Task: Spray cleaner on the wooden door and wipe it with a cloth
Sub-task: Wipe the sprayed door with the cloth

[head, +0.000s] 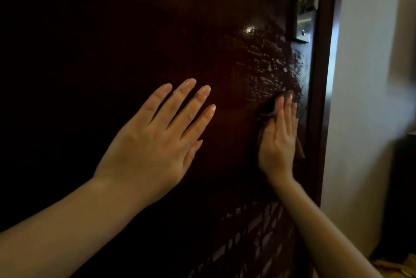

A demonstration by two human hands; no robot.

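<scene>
Most of the cloth [265, 113] is hidden under the right hand [279, 140]; only dark folds show left of the fingers, plus a corner right of the palm. The door [112, 29] is cut by top, bottom and left edges, its left half lost in shadow. The lock plate [305, 18] is cropped at top, detail blurred. Can't tell if the left hand [157, 138] touches the door. A dark object [400, 199] at far right is blurred and cut by the edge.

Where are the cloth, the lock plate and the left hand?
cloth [268, 109]: head view, bunched upper-left part.
lock plate [304, 24]: head view, metal face.
left hand [153, 142]: head view, back of hand.
</scene>
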